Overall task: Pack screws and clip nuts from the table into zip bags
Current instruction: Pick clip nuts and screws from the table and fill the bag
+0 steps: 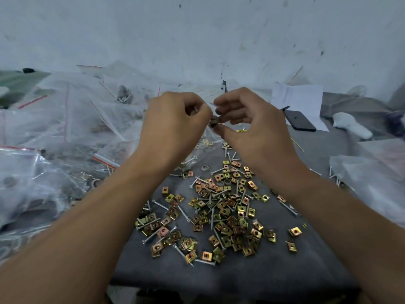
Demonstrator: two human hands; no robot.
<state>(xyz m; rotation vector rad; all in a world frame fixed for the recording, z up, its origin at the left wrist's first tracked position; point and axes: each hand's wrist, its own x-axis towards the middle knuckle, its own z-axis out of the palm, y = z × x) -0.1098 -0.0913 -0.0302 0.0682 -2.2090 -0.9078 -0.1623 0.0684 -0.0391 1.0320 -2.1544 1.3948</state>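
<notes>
1. Behind your desk (274,273) stood a scuffed pale wall (197,29), and the desk itself wore a dark grey cover.
2. To your left, a heap of filled zip bags (54,132) with red seal strips took up the whole side; more clear bags (372,178) lay at your right, near a sheet of paper (300,99) and a dark phone (301,120).
3. Between your forearms, the loose clip nuts (225,224) and screws (160,233) lay mixed in one scatter on the cover.
4. Your left hand (173,126) and right hand (247,121) were raised above the far edge of that scatter, each grip pinched narrow on a small clear zip bag (210,126), which looked thin and was partly hidden.
5. That film seemed limp and slippery, so I judged it best taken at the stiffer seal strip, one side per hand.
6. Those nuts looked light, hard and sharp-edged, easy to pinch by their flat faces; the screws were slender and likely to roll, best lifted by the shank.
</notes>
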